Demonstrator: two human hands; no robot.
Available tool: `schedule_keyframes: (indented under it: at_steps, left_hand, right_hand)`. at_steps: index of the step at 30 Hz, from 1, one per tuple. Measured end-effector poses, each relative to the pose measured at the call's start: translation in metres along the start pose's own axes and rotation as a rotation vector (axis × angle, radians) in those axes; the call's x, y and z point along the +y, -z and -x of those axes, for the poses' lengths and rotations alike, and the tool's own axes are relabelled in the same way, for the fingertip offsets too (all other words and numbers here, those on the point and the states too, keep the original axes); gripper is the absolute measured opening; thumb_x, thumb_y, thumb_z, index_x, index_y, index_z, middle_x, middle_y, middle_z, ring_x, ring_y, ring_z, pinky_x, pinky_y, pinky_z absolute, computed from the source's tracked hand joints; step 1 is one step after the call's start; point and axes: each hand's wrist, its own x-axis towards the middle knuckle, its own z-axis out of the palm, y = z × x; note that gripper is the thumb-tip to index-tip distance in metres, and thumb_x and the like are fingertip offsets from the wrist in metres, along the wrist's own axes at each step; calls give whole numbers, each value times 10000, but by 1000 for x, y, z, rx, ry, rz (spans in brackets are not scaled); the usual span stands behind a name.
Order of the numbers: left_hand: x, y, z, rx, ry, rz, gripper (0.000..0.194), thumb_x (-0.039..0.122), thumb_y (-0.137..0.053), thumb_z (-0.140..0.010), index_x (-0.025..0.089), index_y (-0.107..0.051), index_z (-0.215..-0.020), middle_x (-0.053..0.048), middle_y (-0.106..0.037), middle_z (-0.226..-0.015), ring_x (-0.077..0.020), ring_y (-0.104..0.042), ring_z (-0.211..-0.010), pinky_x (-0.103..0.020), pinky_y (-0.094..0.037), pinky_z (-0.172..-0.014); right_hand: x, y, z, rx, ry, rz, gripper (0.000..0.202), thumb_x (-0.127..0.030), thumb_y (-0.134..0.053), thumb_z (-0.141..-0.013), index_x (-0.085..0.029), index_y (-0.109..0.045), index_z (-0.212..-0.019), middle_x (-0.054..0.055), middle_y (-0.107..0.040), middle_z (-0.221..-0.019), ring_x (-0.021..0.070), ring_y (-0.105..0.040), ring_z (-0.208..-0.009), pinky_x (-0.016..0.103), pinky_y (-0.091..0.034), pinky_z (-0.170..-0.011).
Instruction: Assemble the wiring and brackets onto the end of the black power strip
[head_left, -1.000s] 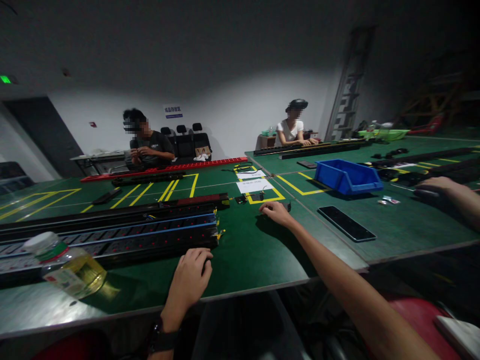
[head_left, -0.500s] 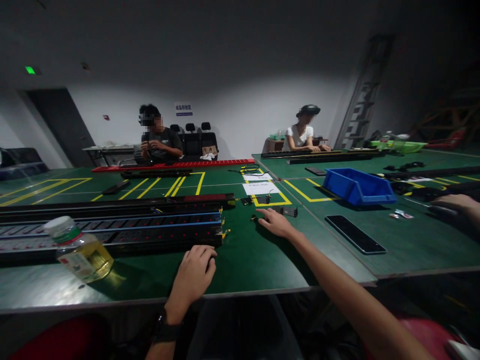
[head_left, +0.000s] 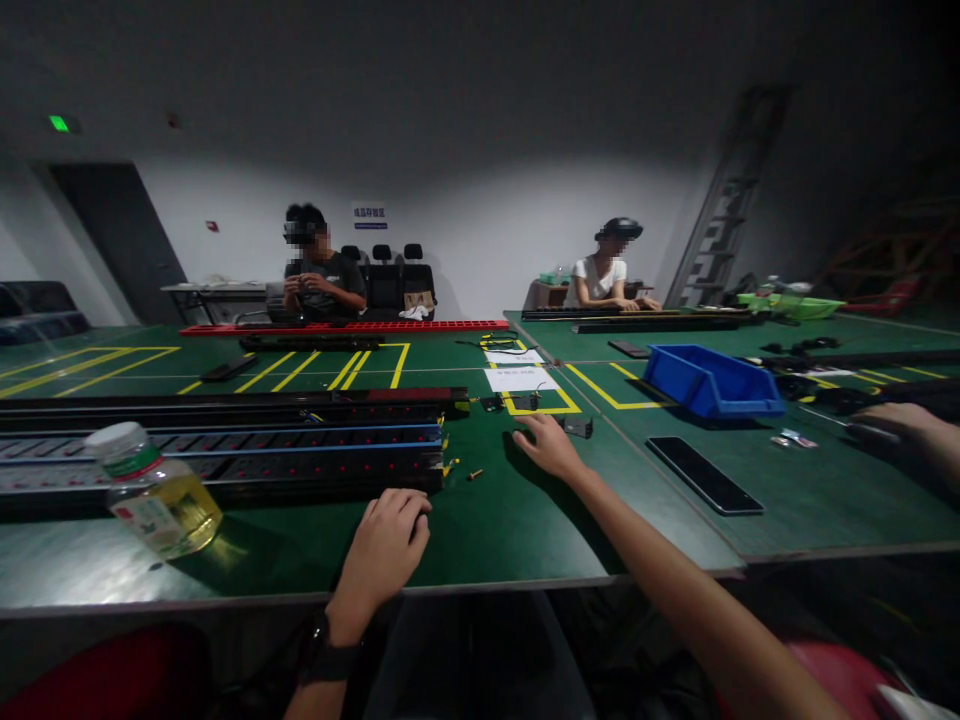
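In the head view, your right hand (head_left: 551,445) was positioned palm down over the green table (head_left: 480,550), fingers extended and parted, gripping nothing visible. Your left hand (head_left: 390,540) rested near the front edge with its fingers loosely curled; the palm was hidden, so whether it gripped anything could not be determined. The small brass-coloured piece (head_left: 475,474) lay on the table between your hands, apart from both and just beside the yellow-tipped end of the black rails (head_left: 315,470). A black bracket (head_left: 579,428) lay just beyond your right hand. The blue bin (head_left: 712,380) and the phone (head_left: 701,475) were located to the right; the bottle (head_left: 161,500) stood tilted in view, left of your left hand. At the right edge, another person's hand (head_left: 911,430) was on a dark tool.
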Motion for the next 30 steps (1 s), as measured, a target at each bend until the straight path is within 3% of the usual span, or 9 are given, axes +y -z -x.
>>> schedule_keyframes:
  at_steps: [2, 4, 8, 13, 18, 21, 27, 30]
  left_hand:
    - [0, 0, 0, 4, -2, 1, 237, 157, -528, -998, 227, -716, -1126, -67, -750, -1219, -275, -657, -1179, -466, -494, -1018]
    - [0, 0, 0, 8, -6, 0, 247, 162, -524, -1002, 223, -713, -1149, -72, -747, -1225, -275, -656, -1181, -469, -492, -1021]
    - [-1, 0, 0, 7, -9, 1, 254, 167, -518, -1007, 221, -714, -1158, -71, -749, -1223, -274, -659, -1176, -466, -494, -1017]
    - [-2, -1, 0, 24, -11, -7, 260, 167, -517, -1005, 216, -714, -1166, -74, -752, -1211, -275, -665, -1162, -464, -494, -1008]
    - [-2, -1, 0, 44, -49, -18, 269, 167, -508, -1005, 215, -715, -1169, -76, -753, -1210, -272, -668, -1148, -456, -499, -995]
    - [-3, -3, 0, 52, -59, -18, 270, 162, -514, -998, 218, -718, -1166, -74, -759, -1199, -271, -674, -1140, -452, -502, -997]
    - [-4, -5, 1, 49, -28, -3, 253, 154, -544, -978, 225, -721, -1145, -69, -767, -1183, -270, -682, -1123, -444, -502, -1000]
    - [-4, -4, 1, 36, -14, 8, 250, 157, -532, -991, 228, -719, -1141, -67, -764, -1197, -272, -675, -1146, -453, -496, -1011]
  right_hand:
    - [-3, -1, 1, -4, 3, 42, 624, -497, -512, -1032, -190, -546, -1575, 179, -551, -1591, 345, -496, -1459, 491, -406, -1201]
    - [-7, -3, 2, -107, 22, 105, 701, -567, -484, -1048, -207, -445, -1649, 171, -448, -1683, 352, -423, -1535, 525, -355, -1240]
    - [-12, -6, 5, -287, 51, 180, 684, -614, -437, -1071, -220, -487, -1628, 177, -456, -1681, 363, -419, -1552, 568, -317, -1256]
    - [-16, -3, 7, -184, 93, 163, 726, -600, -480, -1060, -223, -401, -1676, 177, -405, -1712, 359, -425, -1546, 535, -364, -1230]
    - [-23, -5, 9, -225, 135, 189, 556, -555, -494, -1067, -250, -640, -1508, 143, -590, -1580, 316, -535, -1465, 463, -413, -1194]
    - [-23, -6, 7, -187, 105, 217, 534, -539, -497, -1067, -257, -650, -1493, 135, -598, -1572, 312, -529, -1467, 474, -388, -1211]
    - [5, 3, 0, -3, -223, 404, 652, -440, -489, -1061, -134, -444, -1635, 215, -389, -1710, 369, -326, -1596, 582, -265, -1271]
    - [20, 7, 3, -53, -263, 420, 587, -430, -466, -1067, -138, -533, -1572, 220, -511, -1626, 381, -387, -1559, 588, -305, -1250]
